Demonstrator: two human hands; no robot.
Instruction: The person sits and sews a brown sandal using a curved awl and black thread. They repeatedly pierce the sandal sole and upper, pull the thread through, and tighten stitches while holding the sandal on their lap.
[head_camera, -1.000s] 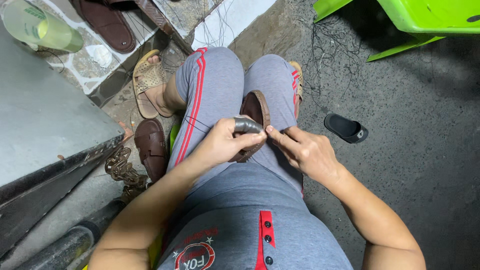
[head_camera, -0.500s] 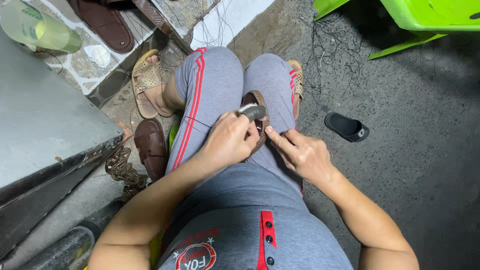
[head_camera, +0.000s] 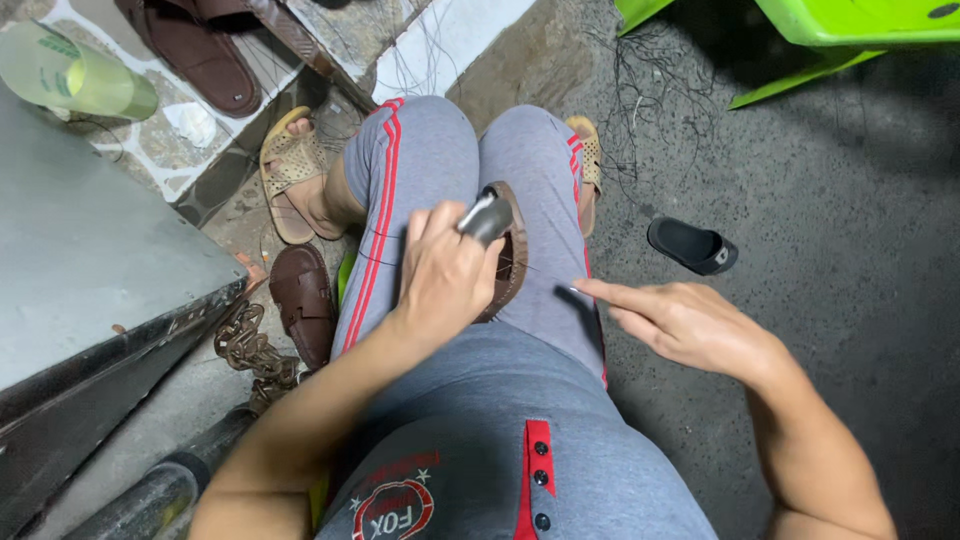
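Stitching is the step in hand, as far as the head view lets one judge: a brown leather sandal (head_camera: 512, 262) lies across the lap, on the grey trousers with red stripes (head_camera: 400, 200), between the knees and the hem of the grey shirt. The left hand (head_camera: 445, 275) rests on the sandal's near side with its fingers closed around a short tool with a dark handle and metal tip (head_camera: 487, 217), which looks like an awl, though its point is hidden. The right hand (head_camera: 680, 325) is drawn out to the right of the lap, its fingers pinched together on a thin thread (head_camera: 545, 272) that runs taut back to the sandal. A needle may be in that pinch; it is too small to tell.

The next move probably calls for keeping the thread tight while the tool finds a fresh spot along the sole's edge, without letting the sandal slide off the thighs.

Around the seated person the rough concrete floor (head_camera: 850, 250) carries a second brown sandal (head_camera: 305, 300) by the left leg, a coil of chain (head_camera: 250, 350) near it, a black slipper (head_camera: 693, 246) to the right and loose dark threads. Both feet wear tan perforated slippers (head_camera: 288, 170). A grey desk (head_camera: 90, 260) stands at the left, with a green plastic cup (head_camera: 75, 78) beyond its far corner, and green plastic furniture (head_camera: 860, 20) at the upper right.
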